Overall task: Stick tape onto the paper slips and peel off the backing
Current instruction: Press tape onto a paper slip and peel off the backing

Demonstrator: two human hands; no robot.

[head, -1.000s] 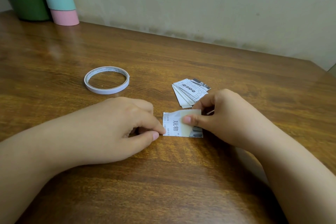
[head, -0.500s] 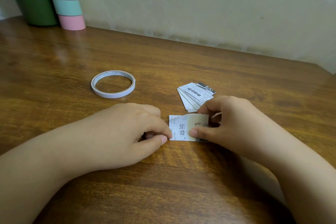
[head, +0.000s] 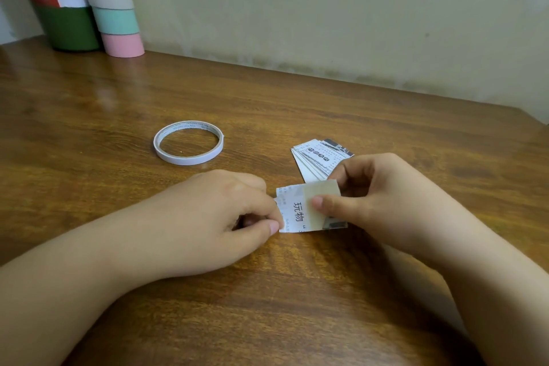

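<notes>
A printed white paper slip (head: 292, 211) lies on the wooden table (head: 297, 104) between my hands. My left hand (head: 214, 217) pinches its left edge between thumb and forefinger. A beige piece of tape or backing (head: 322, 196) covers the slip's right half, and my right hand (head: 383, 196) pinches it, thumb on top. A stack of several printed slips (head: 316, 157) sits just behind my right hand. A thin roll of white double-sided tape (head: 188, 142) lies flat to the left of the stack.
A green can with a red and white label (head: 62, 9) and a tube banded purple, beige, mint and pink (head: 114, 6) stand at the back left against the wall. The table's right corner (head: 523, 111) is at the far right.
Both hands stay on the slip. My right thumb has slid a little over the beige piece, and its upper edge looks slightly more lifted. The camera has shifted.
</notes>
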